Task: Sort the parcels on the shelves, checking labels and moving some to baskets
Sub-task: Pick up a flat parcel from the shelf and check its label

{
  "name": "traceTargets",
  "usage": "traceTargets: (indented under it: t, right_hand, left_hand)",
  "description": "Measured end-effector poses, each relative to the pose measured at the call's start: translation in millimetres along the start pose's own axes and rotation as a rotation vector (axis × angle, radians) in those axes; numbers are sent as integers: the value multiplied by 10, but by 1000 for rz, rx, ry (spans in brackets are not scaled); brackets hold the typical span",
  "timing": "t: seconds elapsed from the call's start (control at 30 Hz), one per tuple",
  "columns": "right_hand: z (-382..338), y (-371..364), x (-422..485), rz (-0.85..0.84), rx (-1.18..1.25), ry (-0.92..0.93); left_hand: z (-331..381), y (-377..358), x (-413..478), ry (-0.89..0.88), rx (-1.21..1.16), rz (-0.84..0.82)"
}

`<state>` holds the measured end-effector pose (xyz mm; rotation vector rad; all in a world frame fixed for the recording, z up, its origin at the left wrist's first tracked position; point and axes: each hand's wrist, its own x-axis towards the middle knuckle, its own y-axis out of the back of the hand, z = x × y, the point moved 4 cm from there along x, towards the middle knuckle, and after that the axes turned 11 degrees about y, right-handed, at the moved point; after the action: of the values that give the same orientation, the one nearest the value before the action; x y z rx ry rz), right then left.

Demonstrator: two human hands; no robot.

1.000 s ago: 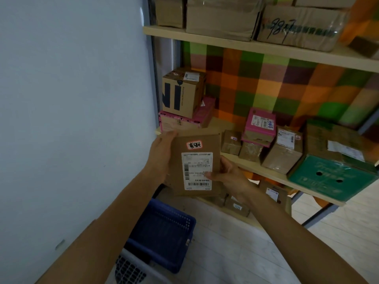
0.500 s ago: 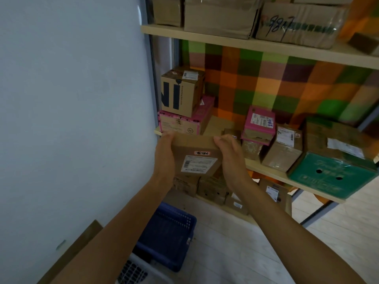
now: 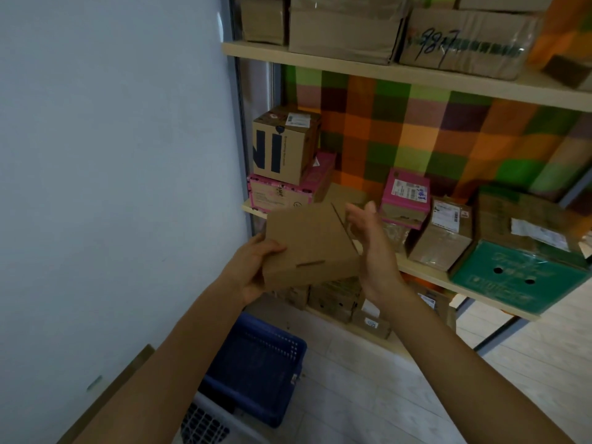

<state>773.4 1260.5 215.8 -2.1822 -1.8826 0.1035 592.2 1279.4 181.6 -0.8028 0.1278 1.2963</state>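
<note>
Before the middle shelf (image 3: 426, 272), a brown parcel (image 3: 312, 245), label now turned away, is gripped by the left hand (image 3: 256, 267); the right hand (image 3: 368, 238) is opened beside it—checking apparently finished.

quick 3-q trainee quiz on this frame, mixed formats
1. True or false: the flat brown parcel shows its shipping label to the camera.
2. Which hand grips the parcel? A) left hand B) right hand C) neither
3. Fill in: the blue basket sits on the ____.

Key:
1. False; a plain face shows.
2. A; the right hand is open beside the parcel's edge.
3. Floor.
</note>
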Motion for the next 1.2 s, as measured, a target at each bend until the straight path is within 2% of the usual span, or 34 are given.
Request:
traceTargets:
  t: [0.1, 0.23, 0.33, 0.47, 0.53, 0.7, 0.8, 1.0, 1.2]
  right_hand:
    - [88, 54, 18, -5, 34, -237]
    - [167, 82, 2, -29, 4, -363]
    - [198, 78, 35, -7, -19, -334]
    - [166, -28, 28, 38, -153, -184]
    - [131, -145, -14, 2, -200, -110]
    - [138, -402, -110, -92, 0, -191]
    - [168, -410, -71, -177, -17, -192]
    - [271, -340, 22, -245, -70, -216]
    - [274, -375, 82, -326, -64, -198]
  left_hand:
    - [28, -24, -11, -128, 92, -14]
    - [35, -95, -22, -227, 170, -102]
    - [17, -46, 22, -242, 242, -91]
    - [7, -120, 1, -366, 631, 151]
    - [-22, -239, -10, -354, 675, 129]
    - [-117, -220, 102, -173, 503, 49]
    - [-97, -171, 124, -214, 384, -16]
    - [-60, -190, 80, -325, 409, -74]
    - [-100, -214, 73, -287, 490, -152]
